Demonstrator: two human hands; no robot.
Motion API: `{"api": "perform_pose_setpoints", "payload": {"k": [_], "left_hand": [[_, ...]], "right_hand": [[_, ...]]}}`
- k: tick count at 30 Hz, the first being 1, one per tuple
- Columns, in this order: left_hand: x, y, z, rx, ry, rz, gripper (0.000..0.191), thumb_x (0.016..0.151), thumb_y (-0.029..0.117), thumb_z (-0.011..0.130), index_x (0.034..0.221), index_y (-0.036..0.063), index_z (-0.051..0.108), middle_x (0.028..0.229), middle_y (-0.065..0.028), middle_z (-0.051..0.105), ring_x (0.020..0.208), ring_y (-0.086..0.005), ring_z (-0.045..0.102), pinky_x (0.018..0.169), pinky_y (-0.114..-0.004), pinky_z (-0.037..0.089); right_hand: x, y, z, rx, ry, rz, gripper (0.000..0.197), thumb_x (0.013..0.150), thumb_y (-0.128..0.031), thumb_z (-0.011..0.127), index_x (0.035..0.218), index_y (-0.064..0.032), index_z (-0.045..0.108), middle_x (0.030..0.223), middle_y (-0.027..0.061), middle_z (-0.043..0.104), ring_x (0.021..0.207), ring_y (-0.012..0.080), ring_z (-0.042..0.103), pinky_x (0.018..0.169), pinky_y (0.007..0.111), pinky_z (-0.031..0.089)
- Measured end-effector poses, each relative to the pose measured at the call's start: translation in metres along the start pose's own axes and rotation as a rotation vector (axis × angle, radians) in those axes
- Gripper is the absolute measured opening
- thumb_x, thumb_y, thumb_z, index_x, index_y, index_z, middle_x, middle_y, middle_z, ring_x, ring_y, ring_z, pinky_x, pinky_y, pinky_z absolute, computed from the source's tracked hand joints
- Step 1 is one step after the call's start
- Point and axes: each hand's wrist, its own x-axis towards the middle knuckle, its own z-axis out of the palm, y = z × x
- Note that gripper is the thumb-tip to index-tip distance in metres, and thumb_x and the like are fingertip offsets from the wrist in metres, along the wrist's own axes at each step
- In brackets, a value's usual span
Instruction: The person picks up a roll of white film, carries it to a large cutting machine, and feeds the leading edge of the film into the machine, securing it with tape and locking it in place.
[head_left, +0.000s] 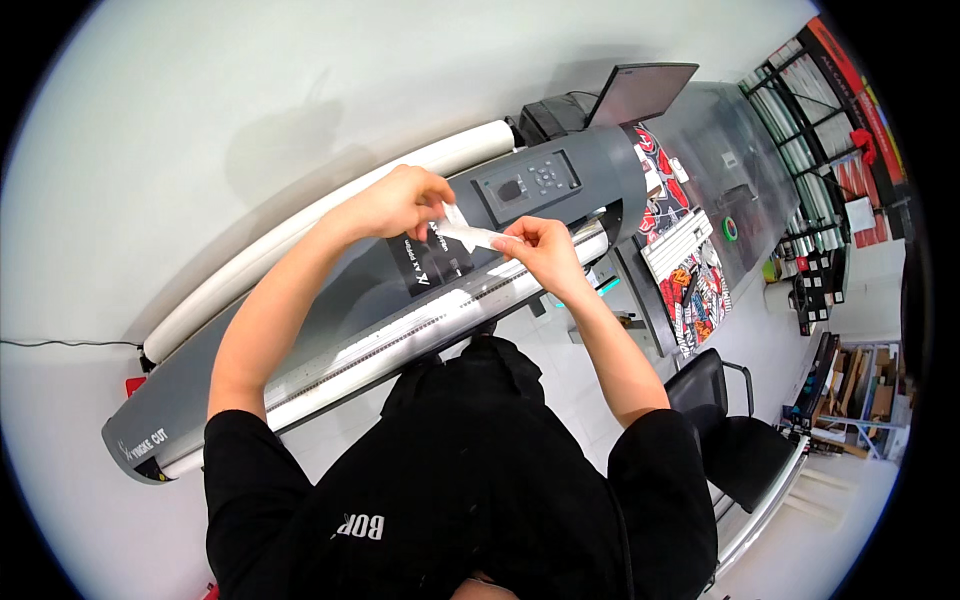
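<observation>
Between my two hands stretches a thin, whitish strip of film or paper (472, 235), folded or twisted near its middle. My left hand (405, 201) pinches the strip's left part between thumb and fingers. The other end sits in the fingertips of my right hand (541, 251). Both hands are raised over a long grey cutting plotter (322, 289). Below the strip, a black printed card or sheet (420, 268) with white lettering lies on the plotter's cover. The plotter's control panel (526, 186), with its small screen and buttons, is just beyond my right hand.
A long white roll (315, 232) runs behind the plotter. To the right, a desk holds a monitor (641, 91), a white keyboard (677, 244) and a green tape roll (729, 229). A black chair (739, 442) stands at lower right. Racked film rolls (802, 161) line the far right.
</observation>
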Motion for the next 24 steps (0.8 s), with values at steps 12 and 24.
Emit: {"api": "perform_pose_setpoints", "payload": {"k": [12,24], "left_hand": [[0.057,0.029,0.086,0.026,-0.03,0.164,0.023,0.078,0.021,0.07,0.084,-0.0012,0.065,0.061,-0.0131,0.061,0.056,-0.0222,0.061,0.053,-0.034,0.045],[0.12,-0.007,0.167,-0.183,-0.138,-0.237,0.005,0.079,0.005,0.064,0.081,0.001,0.067,0.06,-0.0122,0.061,0.054,-0.0146,0.061,0.05,-0.029,0.047]], "right_hand": [[-0.015,0.014,-0.035,-0.146,0.045,0.1,0.018,0.079,-0.017,0.068,0.08,0.0006,0.068,0.064,0.0068,0.064,0.057,0.0094,0.053,0.055,0.027,0.043],[0.009,0.14,-0.073,-0.078,-0.224,0.009,0.014,0.077,-0.019,0.063,0.073,-0.0058,0.065,0.065,0.0142,0.062,0.06,0.033,0.061,0.056,0.04,0.047]]}}
